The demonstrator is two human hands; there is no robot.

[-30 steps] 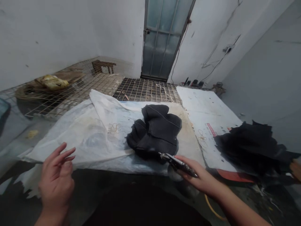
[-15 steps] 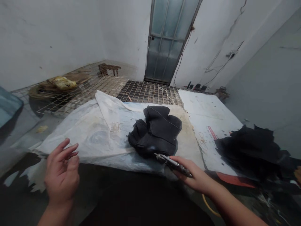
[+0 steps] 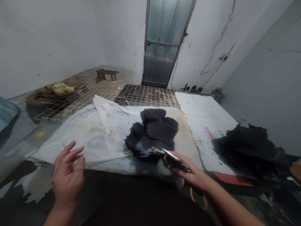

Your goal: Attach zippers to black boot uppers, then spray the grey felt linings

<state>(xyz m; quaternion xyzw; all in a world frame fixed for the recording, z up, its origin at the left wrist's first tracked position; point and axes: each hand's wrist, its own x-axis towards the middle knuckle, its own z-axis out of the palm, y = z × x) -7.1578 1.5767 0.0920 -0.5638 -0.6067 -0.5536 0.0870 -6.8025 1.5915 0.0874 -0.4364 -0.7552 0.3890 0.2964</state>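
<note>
My right hand [image 3: 185,166] is closed round a silver spray gun [image 3: 172,158], its nozzle pointing at the near edge of a bundle of black fabric pieces [image 3: 161,128]. A pale, translucent cup [image 3: 164,169] hangs under the gun, partly blurred. A whitish-blue patch shows on the fabric just in front of the nozzle. My left hand [image 3: 68,172] is raised over the near left edge of the plastic sheet [image 3: 82,125], fingers loosely spread and holding nothing. It is apart from the fabric.
A larger pile of black fabric [image 3: 251,150] lies on the white board [image 3: 202,106] at right. Wire mesh [image 3: 150,94] spans the back, with a small wooden stool [image 3: 107,75] beyond. A yellow hose [image 3: 192,194] hangs below my right wrist.
My view has shifted slightly. The whitish patch on the fabric has spread wider near the nozzle. The pale cup under the gun shows more clearly, and my left hand is slightly further right.
</note>
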